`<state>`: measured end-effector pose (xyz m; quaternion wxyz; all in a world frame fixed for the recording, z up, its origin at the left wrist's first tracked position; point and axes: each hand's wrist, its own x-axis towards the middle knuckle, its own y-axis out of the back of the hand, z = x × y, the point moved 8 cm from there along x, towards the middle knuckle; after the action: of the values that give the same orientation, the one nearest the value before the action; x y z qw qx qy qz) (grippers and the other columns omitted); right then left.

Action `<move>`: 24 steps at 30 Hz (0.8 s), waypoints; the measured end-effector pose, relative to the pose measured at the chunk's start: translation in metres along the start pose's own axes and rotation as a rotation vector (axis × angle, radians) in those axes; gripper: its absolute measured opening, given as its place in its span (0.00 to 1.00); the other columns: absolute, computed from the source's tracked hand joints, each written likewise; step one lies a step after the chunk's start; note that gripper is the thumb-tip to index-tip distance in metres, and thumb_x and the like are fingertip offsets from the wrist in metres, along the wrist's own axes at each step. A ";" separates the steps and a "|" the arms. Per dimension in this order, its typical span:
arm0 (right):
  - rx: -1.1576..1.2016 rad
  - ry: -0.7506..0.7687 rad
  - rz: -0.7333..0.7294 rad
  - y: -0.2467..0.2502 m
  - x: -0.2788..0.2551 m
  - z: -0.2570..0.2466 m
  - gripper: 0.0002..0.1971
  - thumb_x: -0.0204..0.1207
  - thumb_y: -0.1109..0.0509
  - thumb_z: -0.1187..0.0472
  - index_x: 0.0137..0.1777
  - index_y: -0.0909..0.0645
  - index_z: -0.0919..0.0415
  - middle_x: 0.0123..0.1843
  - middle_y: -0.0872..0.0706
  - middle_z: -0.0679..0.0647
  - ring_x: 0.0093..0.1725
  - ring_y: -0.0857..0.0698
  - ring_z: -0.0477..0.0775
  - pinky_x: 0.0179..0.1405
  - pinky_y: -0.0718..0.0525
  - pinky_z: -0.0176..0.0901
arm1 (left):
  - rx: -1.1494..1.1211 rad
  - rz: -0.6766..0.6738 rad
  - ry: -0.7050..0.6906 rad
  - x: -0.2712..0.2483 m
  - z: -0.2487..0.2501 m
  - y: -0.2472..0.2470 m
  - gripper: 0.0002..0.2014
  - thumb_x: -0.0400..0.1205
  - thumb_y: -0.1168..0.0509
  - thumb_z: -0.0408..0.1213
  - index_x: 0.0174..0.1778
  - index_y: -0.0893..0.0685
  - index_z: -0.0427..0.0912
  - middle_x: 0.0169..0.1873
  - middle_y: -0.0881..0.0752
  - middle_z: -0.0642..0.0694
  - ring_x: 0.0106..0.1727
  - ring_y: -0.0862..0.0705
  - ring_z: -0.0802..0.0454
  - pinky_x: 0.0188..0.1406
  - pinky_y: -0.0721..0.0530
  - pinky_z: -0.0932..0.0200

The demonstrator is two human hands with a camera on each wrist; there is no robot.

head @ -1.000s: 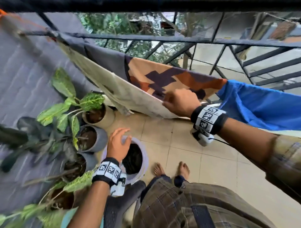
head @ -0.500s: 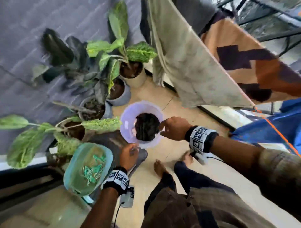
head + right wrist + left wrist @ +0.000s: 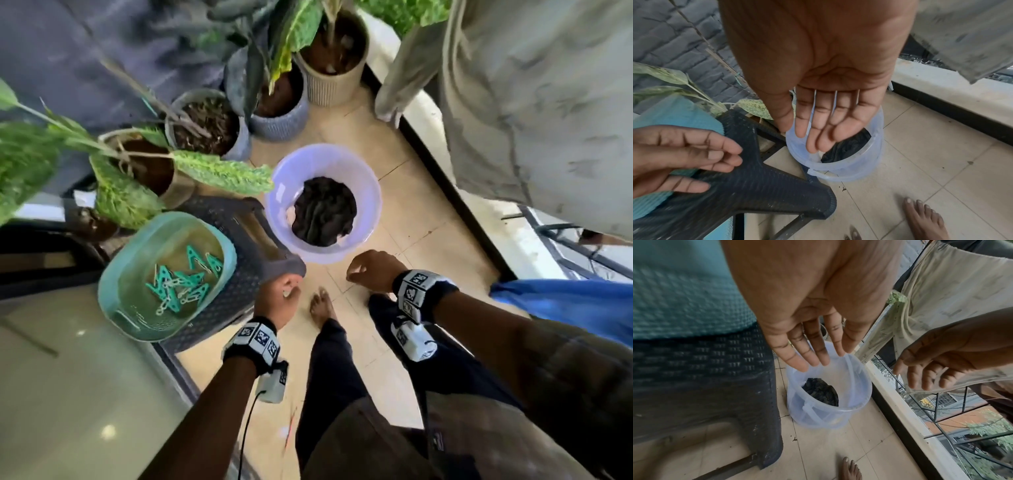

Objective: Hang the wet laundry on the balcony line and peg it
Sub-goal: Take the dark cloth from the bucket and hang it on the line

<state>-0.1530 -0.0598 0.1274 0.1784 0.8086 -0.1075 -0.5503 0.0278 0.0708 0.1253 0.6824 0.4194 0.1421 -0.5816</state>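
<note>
The pale lilac bucket [image 3: 323, 164] stands on the tiled balcony floor and serves as the landmark here. Inside it lies a dark wet garment [image 3: 323, 210] bunched at the bottom, with a scrap of white cloth showing at its edge. Both hands hover on the person's side of the bucket, touching nothing. The left hand [image 3: 278, 299] hangs near the bucket's rim, by the corner of a dark woven plastic stool [image 3: 239, 274]; its fingers [image 3: 797, 353] are straight and slightly parted, empty. The right hand [image 3: 371, 270] hangs just beside the bucket on the railing side, its fingers [image 3: 830, 123] relaxed, close together and empty.

On the stool, left of the bucket, sits a teal basket [image 3: 137, 322] holding a loose heap of green pegs [image 3: 181, 282]. Beyond the bucket, along the grey wall, stand several potted plants [image 3: 205, 126]. To the right of the bucket and above it a cream printed cloth [image 3: 534, 102] hangs down, and nearer the person a blue cloth [image 3: 565, 305] shows at the right edge. Two bare feet stand on the tiles on the near side of the bucket
</note>
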 end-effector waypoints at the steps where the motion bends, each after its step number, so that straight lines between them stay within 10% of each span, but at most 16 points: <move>1: 0.008 -0.001 0.000 -0.001 0.015 0.000 0.10 0.76 0.30 0.46 0.54 0.14 0.44 0.59 0.12 0.48 0.61 0.16 0.53 0.61 0.21 0.45 | -0.005 0.013 -0.003 0.007 -0.002 -0.003 0.10 0.83 0.34 0.27 0.57 0.12 0.36 0.52 0.10 0.42 0.54 0.14 0.47 0.52 0.20 0.61; 7: -0.026 0.083 0.025 0.000 0.134 -0.005 0.07 0.77 0.30 0.49 0.42 0.17 0.51 0.51 0.09 0.53 0.53 0.14 0.56 0.57 0.17 0.47 | -0.039 0.094 -0.012 0.080 -0.040 -0.029 0.10 0.81 0.35 0.24 0.56 0.11 0.33 0.50 0.11 0.38 0.52 0.13 0.44 0.45 0.25 0.77; 11: -0.002 0.112 0.015 -0.009 0.215 -0.011 0.12 0.75 0.30 0.56 0.29 0.20 0.47 0.35 0.13 0.46 0.43 0.14 0.52 0.50 0.16 0.44 | -0.027 0.142 -0.058 0.120 -0.060 -0.043 0.16 0.77 0.37 0.39 0.56 0.11 0.39 0.51 0.12 0.40 0.52 0.13 0.42 0.56 0.15 0.52; 15: -0.087 0.126 -0.048 -0.021 0.284 -0.015 0.10 0.76 0.31 0.57 0.46 0.11 0.62 0.42 0.09 0.57 0.46 0.10 0.60 0.53 0.11 0.53 | 0.026 0.263 -0.097 0.148 -0.070 -0.050 0.20 0.75 0.37 0.41 0.59 0.12 0.38 0.58 0.16 0.37 0.58 0.16 0.38 0.62 0.18 0.45; 24: -0.559 0.338 0.004 -0.039 0.386 -0.043 0.16 0.79 0.30 0.56 0.66 0.15 0.58 0.69 0.16 0.55 0.70 0.20 0.58 0.62 0.28 0.40 | 0.007 0.474 -0.030 0.150 -0.121 -0.071 0.40 0.74 0.23 0.30 0.83 0.32 0.39 0.83 0.40 0.33 0.84 0.38 0.39 0.78 0.30 0.45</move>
<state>0.0291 -0.1593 -0.2030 0.4098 0.8080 0.0773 -0.4163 0.0409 0.0610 -0.0792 0.8003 0.4349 0.0276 -0.4119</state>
